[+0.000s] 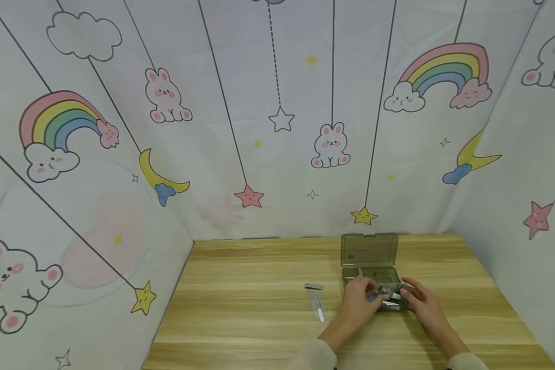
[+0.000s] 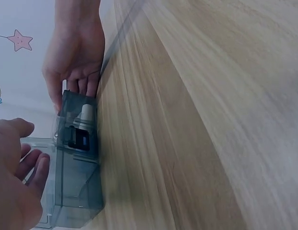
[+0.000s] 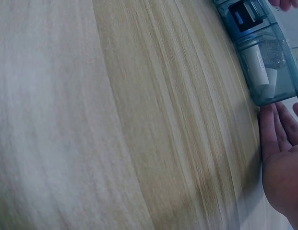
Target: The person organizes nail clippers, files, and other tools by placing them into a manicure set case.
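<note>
A clear green-grey plastic box [image 1: 344,277] stands on the table with its lid [image 1: 369,250] raised at the back. My left hand [image 1: 358,300] hovers over the box's left part, fingers loosely bent, thumb and fingertips apart in the left wrist view. Near its fingers shows a small pale sliver, too small to identify. My right hand [image 1: 423,303] grips the box's right end, fingers against the outer wall and thumb by the rim. Inside the box lie a white tube [image 3: 256,64], a black item with a blue mark [image 2: 79,138] and a crumpled clear item [image 3: 273,53].
Left of the box, a nail clipper [image 1: 314,286] lies on the wooden table [image 1: 240,308]. Below it is a slim white-handled tool [image 1: 321,314] in a clear sleeve. A printed cloth [image 1: 287,164] hangs behind and beside the table.
</note>
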`<state>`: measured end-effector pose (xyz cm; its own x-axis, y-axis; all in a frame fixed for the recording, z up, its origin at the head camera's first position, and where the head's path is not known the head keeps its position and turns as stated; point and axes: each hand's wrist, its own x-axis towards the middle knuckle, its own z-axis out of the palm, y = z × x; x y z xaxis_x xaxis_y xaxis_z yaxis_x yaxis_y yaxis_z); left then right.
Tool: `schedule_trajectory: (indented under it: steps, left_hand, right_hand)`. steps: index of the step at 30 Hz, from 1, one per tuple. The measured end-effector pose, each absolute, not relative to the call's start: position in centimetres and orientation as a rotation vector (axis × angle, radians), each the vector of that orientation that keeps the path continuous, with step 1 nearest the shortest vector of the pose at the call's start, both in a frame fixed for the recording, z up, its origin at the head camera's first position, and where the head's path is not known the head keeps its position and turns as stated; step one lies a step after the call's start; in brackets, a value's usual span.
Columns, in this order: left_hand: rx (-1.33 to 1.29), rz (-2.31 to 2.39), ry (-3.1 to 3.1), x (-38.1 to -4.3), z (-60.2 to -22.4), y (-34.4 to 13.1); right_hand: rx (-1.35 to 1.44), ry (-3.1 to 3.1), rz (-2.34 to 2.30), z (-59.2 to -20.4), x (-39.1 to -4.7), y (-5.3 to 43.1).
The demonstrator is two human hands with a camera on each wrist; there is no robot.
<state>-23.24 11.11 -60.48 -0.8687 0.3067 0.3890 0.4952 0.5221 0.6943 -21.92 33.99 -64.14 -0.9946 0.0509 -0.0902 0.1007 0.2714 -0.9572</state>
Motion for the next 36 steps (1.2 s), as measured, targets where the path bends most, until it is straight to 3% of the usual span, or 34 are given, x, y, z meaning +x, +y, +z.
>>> schedule_trajectory:
  steps: [10, 36]
  left_hand:
    - [-0.867, -1.413, -2.619, -23.3, -58.7, 7.1]
    - [-0.707, -1.347, -2.72, -24.3, -61.3, -3.3]
  right_hand:
    - [0.119, 2.496, -1.902, -64.3, -22.4, 33.6]
    - [0.165, 2.456, -1.901, -64.5, -22.2, 34.0]
